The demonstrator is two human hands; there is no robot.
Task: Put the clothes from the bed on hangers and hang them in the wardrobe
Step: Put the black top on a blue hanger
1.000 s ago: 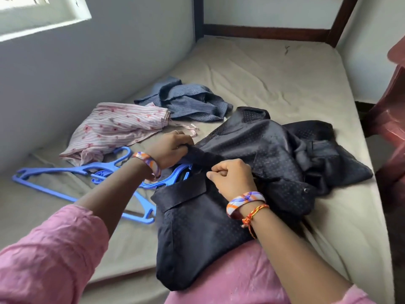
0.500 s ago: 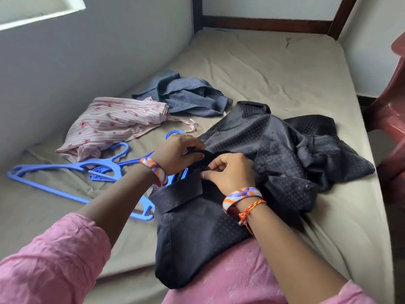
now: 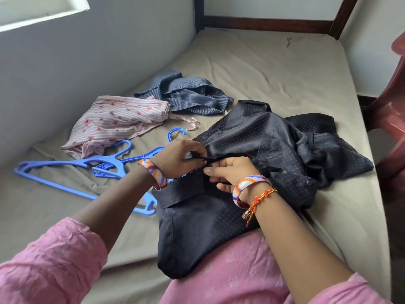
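On the bed point(image 3: 274, 69), a dark dotted satin shirt point(image 3: 258, 154) spread across the near right part of the mattress, its lower edge draped over the pink-clad lap at the near edge. Left hand point(image 3: 177, 160) at the shirt's collar area, fingers curled, pinching a fold of the dark fabric between thumb and fingertips. Right hand point(image 3: 230, 174) just beside it, nearly touching, fingers likewise curled and pinching the same strip of fabric near the collar. An orange, white and purple bangle on each wrist; a red and yellow thread around the right wrist as well.

Beneath the left hand and the shirt, a blue plastic hanger point(image 3: 175, 133), hook poking out beyond the left knuckles, one arm running under the collar; cannot tell how far inside the shirt. Further left, flat on the sheet, two more blue hangers point(image 3: 72, 165) overlapping each other.

Beyond the hangers, a crumpled pink striped floral garment point(image 3: 116, 121) near the wall, touching a rumpled blue pinstriped shirt point(image 3: 188, 95) lying behind it. Both well apart from the hands.

Pink sleeves low in the view. A reddish-brown plastic chair point(image 3: 392, 115) at the right edge beside the bed. Dark wooden bed frame point(image 3: 267, 20) along the far end
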